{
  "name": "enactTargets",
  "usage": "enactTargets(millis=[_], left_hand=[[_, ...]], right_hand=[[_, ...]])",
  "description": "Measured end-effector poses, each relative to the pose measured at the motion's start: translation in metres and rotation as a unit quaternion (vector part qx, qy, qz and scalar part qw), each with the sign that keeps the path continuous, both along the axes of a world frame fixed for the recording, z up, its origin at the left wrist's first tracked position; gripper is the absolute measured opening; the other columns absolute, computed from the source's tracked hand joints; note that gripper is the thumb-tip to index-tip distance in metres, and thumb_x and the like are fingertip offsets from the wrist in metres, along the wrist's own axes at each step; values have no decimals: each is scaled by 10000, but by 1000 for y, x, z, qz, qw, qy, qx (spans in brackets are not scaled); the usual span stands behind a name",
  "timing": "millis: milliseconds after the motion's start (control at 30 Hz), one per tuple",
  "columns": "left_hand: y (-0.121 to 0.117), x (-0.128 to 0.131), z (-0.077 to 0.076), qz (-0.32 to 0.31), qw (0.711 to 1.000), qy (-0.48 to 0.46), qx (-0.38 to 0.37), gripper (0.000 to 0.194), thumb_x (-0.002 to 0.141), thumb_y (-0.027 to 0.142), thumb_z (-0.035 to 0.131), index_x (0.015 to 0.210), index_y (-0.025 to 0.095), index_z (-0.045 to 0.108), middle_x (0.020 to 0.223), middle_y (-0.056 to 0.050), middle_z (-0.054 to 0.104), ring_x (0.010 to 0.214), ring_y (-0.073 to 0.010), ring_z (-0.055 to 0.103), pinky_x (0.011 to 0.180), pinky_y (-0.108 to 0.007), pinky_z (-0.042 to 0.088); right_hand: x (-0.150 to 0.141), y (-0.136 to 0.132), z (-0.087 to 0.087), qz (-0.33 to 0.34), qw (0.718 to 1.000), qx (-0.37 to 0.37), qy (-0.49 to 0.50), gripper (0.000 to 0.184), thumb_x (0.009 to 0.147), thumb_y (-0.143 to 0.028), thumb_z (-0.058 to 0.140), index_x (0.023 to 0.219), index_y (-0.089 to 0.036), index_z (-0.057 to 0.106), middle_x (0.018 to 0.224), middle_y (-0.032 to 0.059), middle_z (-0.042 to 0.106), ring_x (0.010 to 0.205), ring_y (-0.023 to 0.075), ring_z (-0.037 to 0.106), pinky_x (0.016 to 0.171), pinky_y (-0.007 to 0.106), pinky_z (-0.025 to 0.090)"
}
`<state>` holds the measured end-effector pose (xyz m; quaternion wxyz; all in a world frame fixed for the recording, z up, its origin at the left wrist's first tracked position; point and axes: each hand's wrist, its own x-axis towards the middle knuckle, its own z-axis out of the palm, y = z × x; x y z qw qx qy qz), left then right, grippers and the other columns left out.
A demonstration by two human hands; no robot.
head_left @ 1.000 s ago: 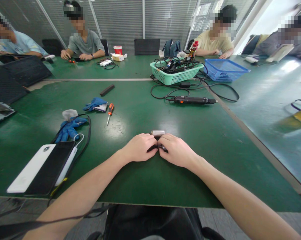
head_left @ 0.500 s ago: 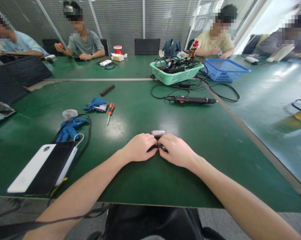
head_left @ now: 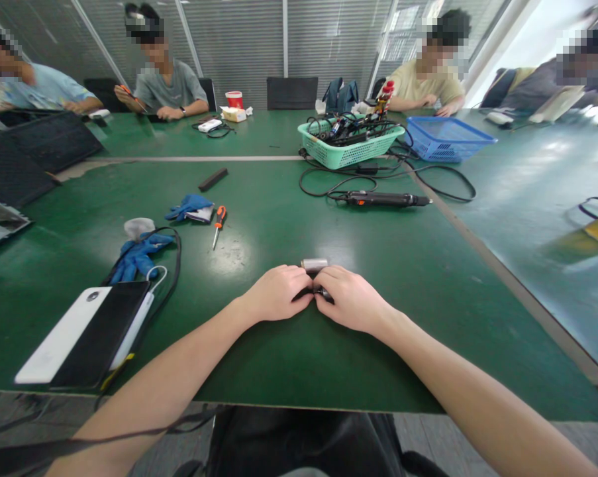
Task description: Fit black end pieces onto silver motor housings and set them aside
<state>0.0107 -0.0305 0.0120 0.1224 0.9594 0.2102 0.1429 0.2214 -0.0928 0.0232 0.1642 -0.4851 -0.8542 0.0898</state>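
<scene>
My left hand (head_left: pixel 279 293) and my right hand (head_left: pixel 352 298) meet low over the green table (head_left: pixel 299 364), fingertips touching. Both are closed, with fingers curled round a small dark piece (head_left: pixel 323 292) that has a shiny metal part near my right thumb. Most of it is covered by the fingers, so its kind does not show. Just beyond my fingertips a short silver metal cylinder (head_left: pixel 314 265) lies on its side, its lower edge partly hidden by my hands.
Left lie a white-and-black phone-like device (head_left: pixel 83 334), blue gloves (head_left: pixel 138 255), an orange screwdriver (head_left: pixel 220 225) and a dark bar (head_left: pixel 213 179). Ahead are a black electric screwdriver (head_left: pixel 385 199), a green basket of tools (head_left: pixel 351 154) and a blue basket (head_left: pixel 448 142). Several people sit around.
My hands and the piece between them have not visibly moved. Across the table, the co-workers' hands have shifted slightly.
</scene>
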Motion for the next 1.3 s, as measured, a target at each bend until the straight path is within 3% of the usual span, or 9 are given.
enactTargets(millis=[1300], left_hand=[[0,1,0,-5,1000,1,1,164,968,280,550,1009,173,666,956,-60,682,905,-217,649,814,-350,498]], right_hand=[[0,1,-2,-4,1000,9,-13,50,902,-186,562,915,-191,610,956,78,672,926,233,605,840,360,486]])
